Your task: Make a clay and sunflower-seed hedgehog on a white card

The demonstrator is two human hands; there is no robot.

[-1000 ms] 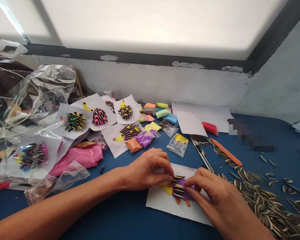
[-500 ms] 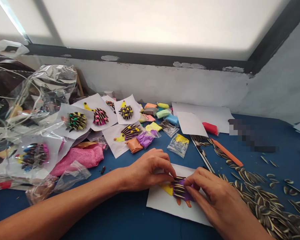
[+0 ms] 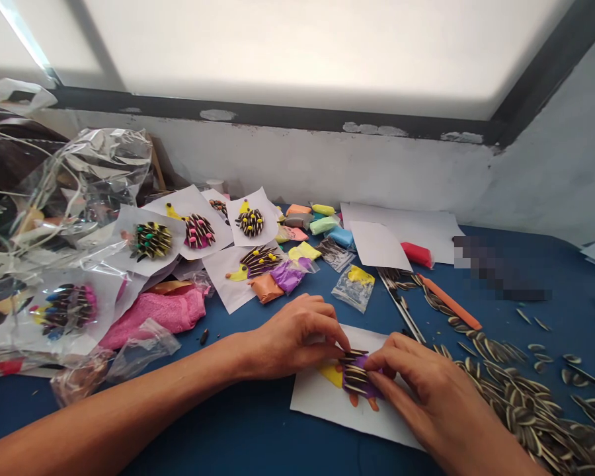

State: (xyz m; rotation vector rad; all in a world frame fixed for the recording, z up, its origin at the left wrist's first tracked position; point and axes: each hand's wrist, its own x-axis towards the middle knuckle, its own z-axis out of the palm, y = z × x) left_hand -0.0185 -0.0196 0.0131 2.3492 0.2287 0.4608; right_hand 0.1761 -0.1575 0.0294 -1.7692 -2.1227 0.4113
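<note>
A sheet of white paper (image 3: 317, 413) lies on the blue table and bears a clay hedgehog figure. Its body is purple clay (image 3: 375, 389), with a yellow clay head (image 3: 330, 375) on the left and small orange-brown feet below. Several striped sunflower seeds (image 3: 356, 378) stick in rows across the purple part. My left hand (image 3: 302, 334) reaches in from the left, thumb and index finger pinched at the left end of an upper seed. From the right, my right hand (image 3: 421, 383) has its thumb and index closed at the purple clay's edge; what is between these fingertips is hidden.
Loose sunflower seeds (image 3: 530, 410) are heaped at the right, near an orange clay tool (image 3: 449, 302). Bagged clay packets (image 3: 324, 225) lie at the back. Finished hedgehog pictures (image 3: 250, 221), a pink cloth (image 3: 171, 309) and clear plastic bags (image 3: 99, 165) cover the left.
Hardly anything differs. Both hands stay at the figure, with only a tiny shift of the fingertips around the seeds.
</note>
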